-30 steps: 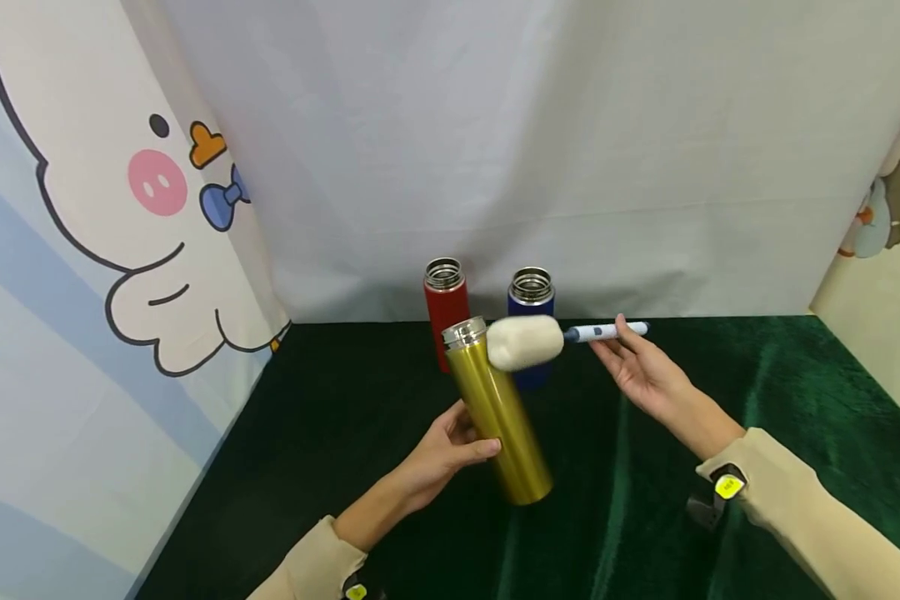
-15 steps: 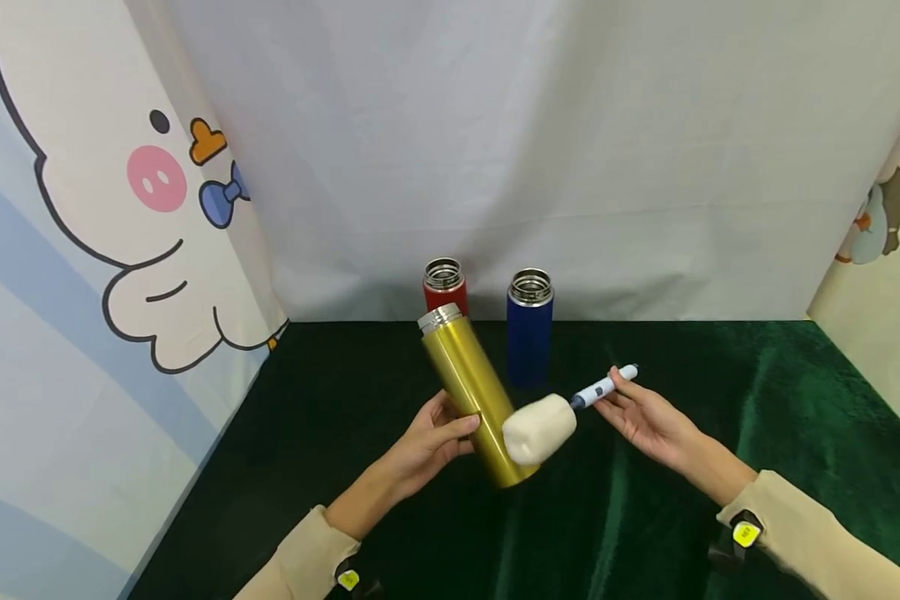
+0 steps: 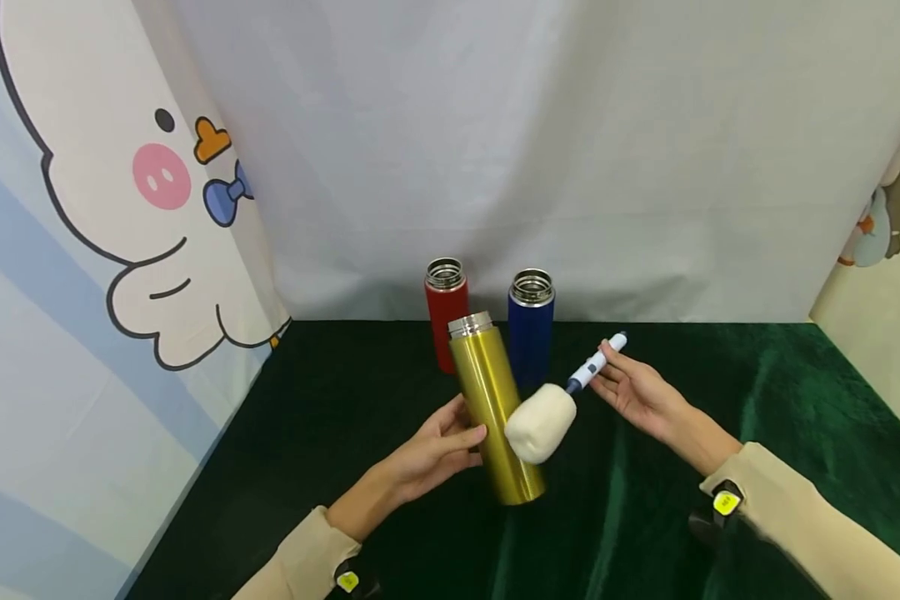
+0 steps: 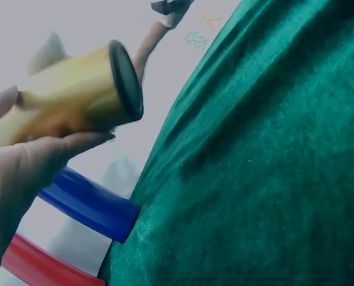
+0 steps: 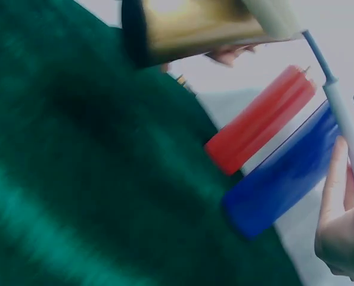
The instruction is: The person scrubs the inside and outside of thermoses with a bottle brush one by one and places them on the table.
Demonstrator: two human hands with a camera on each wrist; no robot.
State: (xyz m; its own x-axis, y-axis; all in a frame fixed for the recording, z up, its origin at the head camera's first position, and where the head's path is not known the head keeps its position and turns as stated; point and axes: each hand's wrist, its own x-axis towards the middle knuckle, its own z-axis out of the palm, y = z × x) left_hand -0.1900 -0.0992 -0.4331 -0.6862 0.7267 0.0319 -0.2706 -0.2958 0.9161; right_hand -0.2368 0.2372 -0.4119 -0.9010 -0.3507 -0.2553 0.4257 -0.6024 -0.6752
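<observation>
My left hand (image 3: 431,454) grips a gold metal bottle (image 3: 487,383) around its lower half. The bottle has no lid, and its silver threaded neck tilts up to the left. In the left wrist view the dark base (image 4: 127,82) of the bottle faces the camera. Pinched in my right hand (image 3: 641,398) is the pale handle (image 3: 591,367) of a bottle brush. Its white sponge head (image 3: 542,423) points down to the left and overlaps the bottle's right side. The right wrist view shows the sponge head against the gold body, with the thin blue stem (image 5: 320,56) behind it.
Behind the gold bottle stand a red bottle (image 3: 442,312) and a blue bottle (image 3: 531,333), both lidless and upright. Dark green velvet (image 3: 690,358) covers the table. A white cloth (image 3: 607,167) hangs along the back, and a cartoon-printed sheet (image 3: 82,333) hangs on the left.
The brush head has gone from beside the gold bottle's neck down along its side, and its handle has since risen and steepened. The gold bottle swung left, then back right and more upright.
</observation>
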